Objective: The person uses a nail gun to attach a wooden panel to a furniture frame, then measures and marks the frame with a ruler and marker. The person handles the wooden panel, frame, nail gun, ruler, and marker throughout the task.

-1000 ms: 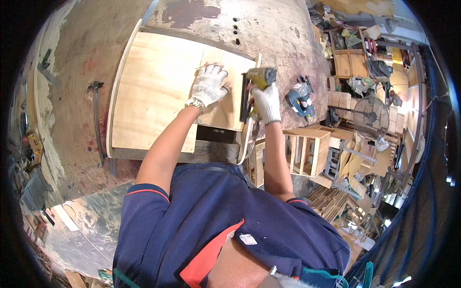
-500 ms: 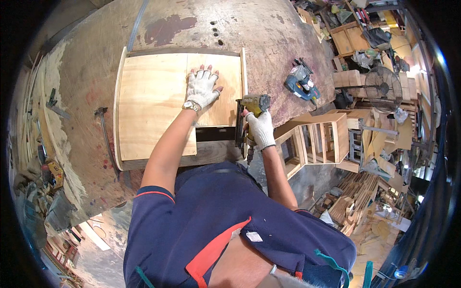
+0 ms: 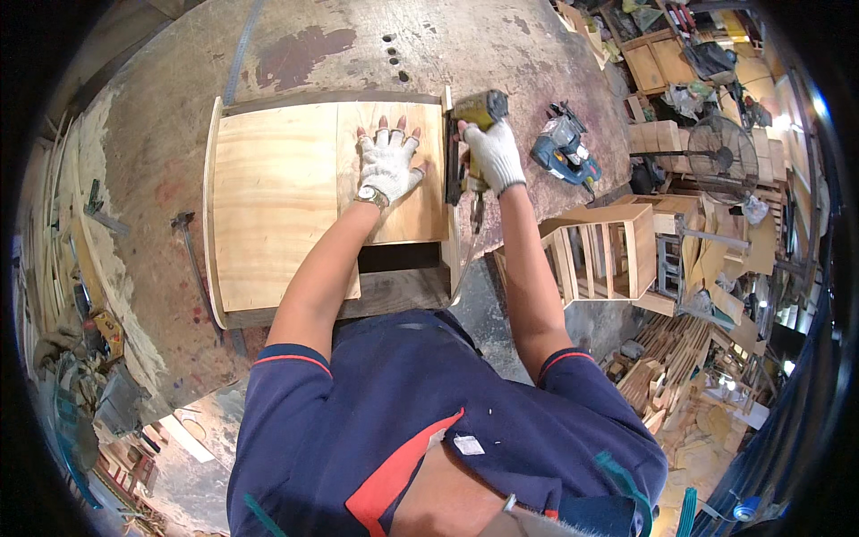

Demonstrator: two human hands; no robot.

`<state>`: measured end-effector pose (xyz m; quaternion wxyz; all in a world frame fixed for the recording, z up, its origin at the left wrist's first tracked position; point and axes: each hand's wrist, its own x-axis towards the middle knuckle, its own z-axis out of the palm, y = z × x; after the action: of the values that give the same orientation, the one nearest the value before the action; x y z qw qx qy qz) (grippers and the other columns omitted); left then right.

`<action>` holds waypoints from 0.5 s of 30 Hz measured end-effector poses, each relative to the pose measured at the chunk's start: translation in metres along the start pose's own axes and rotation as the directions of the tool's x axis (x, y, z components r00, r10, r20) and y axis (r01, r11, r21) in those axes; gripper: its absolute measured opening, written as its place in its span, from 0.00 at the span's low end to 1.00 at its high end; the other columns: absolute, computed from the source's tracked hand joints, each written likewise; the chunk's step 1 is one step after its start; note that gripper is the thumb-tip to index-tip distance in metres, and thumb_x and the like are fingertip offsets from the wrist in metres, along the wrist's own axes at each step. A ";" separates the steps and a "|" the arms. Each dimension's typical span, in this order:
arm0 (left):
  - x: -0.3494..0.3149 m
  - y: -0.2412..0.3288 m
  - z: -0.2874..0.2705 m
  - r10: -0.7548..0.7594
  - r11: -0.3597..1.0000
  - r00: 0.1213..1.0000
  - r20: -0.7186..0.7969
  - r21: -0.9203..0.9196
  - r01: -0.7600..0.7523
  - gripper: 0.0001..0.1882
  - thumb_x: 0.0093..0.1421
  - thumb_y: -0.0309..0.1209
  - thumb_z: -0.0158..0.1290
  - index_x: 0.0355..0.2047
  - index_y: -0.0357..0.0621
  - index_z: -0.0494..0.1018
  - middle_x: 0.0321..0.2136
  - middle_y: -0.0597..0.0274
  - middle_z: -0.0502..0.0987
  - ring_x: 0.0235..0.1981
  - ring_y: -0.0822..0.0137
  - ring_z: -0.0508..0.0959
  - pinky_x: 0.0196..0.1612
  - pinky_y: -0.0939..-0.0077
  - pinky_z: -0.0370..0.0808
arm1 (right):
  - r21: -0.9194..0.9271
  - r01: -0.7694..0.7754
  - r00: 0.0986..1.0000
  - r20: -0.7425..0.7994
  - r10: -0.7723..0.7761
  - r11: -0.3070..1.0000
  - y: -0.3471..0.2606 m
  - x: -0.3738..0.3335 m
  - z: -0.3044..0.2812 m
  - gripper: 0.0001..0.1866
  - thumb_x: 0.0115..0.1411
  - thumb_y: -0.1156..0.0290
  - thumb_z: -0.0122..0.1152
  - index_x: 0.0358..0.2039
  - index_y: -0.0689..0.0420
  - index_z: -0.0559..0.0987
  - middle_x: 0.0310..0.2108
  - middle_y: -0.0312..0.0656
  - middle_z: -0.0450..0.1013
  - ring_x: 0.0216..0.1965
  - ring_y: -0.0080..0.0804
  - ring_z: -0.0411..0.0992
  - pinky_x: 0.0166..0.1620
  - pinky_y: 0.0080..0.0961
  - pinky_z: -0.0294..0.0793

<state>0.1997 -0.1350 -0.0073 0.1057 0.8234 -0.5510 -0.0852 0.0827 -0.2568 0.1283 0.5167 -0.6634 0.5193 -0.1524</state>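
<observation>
With the left hand [image 3: 388,166] spread flat on the plywood panel [image 3: 276,188] of the wooden box [image 3: 394,291] at the worktop [image 3: 165,134]'s near side, and the right hand [image 3: 495,157] gripping the nail gun [image 3: 479,109] at its right edge, firm pressure and square alignment should help.

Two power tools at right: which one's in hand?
The yellow-and-black nail gun, gripped by the white-gloved right hand. The blue-and-grey power tool lies unheld on the stained tabletop, farther right.
</observation>
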 end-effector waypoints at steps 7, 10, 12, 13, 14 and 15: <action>0.006 0.006 -0.017 0.001 0.999 0.997 0.075 -0.051 0.002 0.39 0.59 0.61 0.54 0.67 0.62 0.66 0.73 0.55 0.56 0.74 0.42 0.50 0.68 0.22 0.39 | -0.147 0.022 0.999 0.039 -0.016 0.989 0.007 0.071 0.025 0.10 0.57 0.70 0.61 0.37 0.62 0.80 0.26 0.42 0.78 0.20 0.30 0.76 0.25 0.30 0.76; 0.005 0.004 -0.017 0.002 0.997 0.999 0.053 -0.081 0.002 0.38 0.58 0.61 0.56 0.66 0.62 0.67 0.73 0.55 0.57 0.74 0.42 0.51 0.68 0.22 0.39 | -0.149 -0.039 0.997 0.058 0.048 0.988 -0.001 0.077 0.030 0.09 0.58 0.70 0.60 0.35 0.63 0.80 0.24 0.42 0.78 0.19 0.30 0.76 0.24 0.30 0.76; 0.005 0.004 -0.018 0.013 0.996 0.999 0.050 -0.093 -0.008 0.37 0.57 0.60 0.56 0.64 0.61 0.69 0.72 0.54 0.57 0.74 0.41 0.52 0.68 0.22 0.39 | -0.194 -0.082 0.993 0.071 0.097 0.978 -0.002 0.083 0.032 0.09 0.58 0.70 0.59 0.35 0.63 0.80 0.24 0.43 0.78 0.19 0.30 0.75 0.24 0.30 0.76; 0.004 0.004 -0.019 0.022 0.995 0.999 0.049 -0.099 -0.017 0.36 0.57 0.60 0.57 0.64 0.61 0.69 0.72 0.54 0.57 0.74 0.41 0.52 0.68 0.21 0.39 | -0.246 -0.048 0.993 0.097 0.074 0.968 0.000 0.088 0.031 0.09 0.58 0.70 0.59 0.34 0.63 0.80 0.24 0.42 0.78 0.18 0.30 0.75 0.24 0.30 0.75; 0.004 0.005 -0.019 0.022 0.994 0.999 0.043 -0.104 -0.018 0.35 0.58 0.59 0.56 0.63 0.61 0.70 0.72 0.54 0.58 0.73 0.41 0.52 0.68 0.21 0.39 | -0.296 -0.014 0.991 0.123 0.053 0.955 0.004 0.095 0.030 0.09 0.58 0.70 0.59 0.34 0.63 0.80 0.23 0.42 0.78 0.18 0.29 0.75 0.24 0.29 0.75; 0.005 0.004 -0.020 0.020 0.994 0.999 0.031 -0.107 -0.016 0.35 0.58 0.59 0.56 0.62 0.60 0.71 0.72 0.54 0.58 0.73 0.41 0.53 0.68 0.21 0.39 | -0.345 0.027 0.988 0.153 0.027 0.938 0.000 0.095 0.030 0.09 0.58 0.70 0.58 0.34 0.63 0.80 0.23 0.42 0.78 0.18 0.29 0.75 0.23 0.29 0.75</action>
<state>0.2030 -0.1396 0.0132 0.1417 0.8100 -0.5547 -0.1268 0.1448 -0.3217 0.0839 0.4311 -0.7536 0.4963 -0.0069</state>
